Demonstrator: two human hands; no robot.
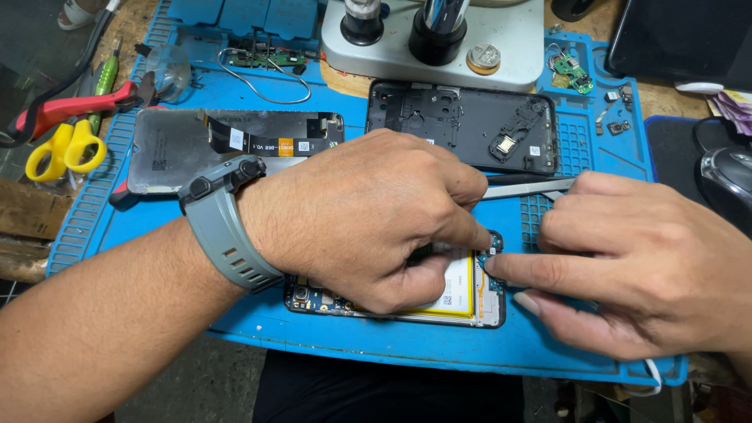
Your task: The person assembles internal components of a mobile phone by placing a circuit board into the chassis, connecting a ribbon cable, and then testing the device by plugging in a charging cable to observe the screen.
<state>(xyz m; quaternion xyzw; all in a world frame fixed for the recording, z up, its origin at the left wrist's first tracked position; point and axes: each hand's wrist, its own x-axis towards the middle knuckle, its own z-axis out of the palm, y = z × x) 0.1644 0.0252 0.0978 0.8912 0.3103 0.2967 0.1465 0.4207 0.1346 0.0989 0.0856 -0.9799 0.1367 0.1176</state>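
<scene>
1. Yellow-labelled battery (458,286) sits inside an opened smartphone (407,305), which lies flat on a blue repair mat (392,345) near the mat's front edge.
2. Left hand (368,219) lies over the phone, fingers curled narrowly and tips pressed down at the battery's upper edge; a grey wristwatch (223,227) is strapped to its wrist. Whether the fingers pinch anything cannot be told.
3. Right hand (634,262) comes in from the right, forefinger stretched so that its tip touches the phone's right edge beside the battery; the other fingers are folded and grip nothing visible.
4. Metal pry tool (525,188) lies on the mat just behind both hands.
5. Black rear phone frame (462,125) rests further back, at centre.
6. Detached display panel (227,149) with an orange flex cable lies face down to the left of the frame.
7. White microscope base (439,39) stands at the mat's rear edge.
8. Small green circuit board (572,74) lies at the mat's back right corner.
9. Yellow-handled scissors (66,149) and red-handled cutters (70,106) lie at the far left, on the wooden bench (23,207).
10. Computer mouse (728,180) sits off the mat at the right.
</scene>
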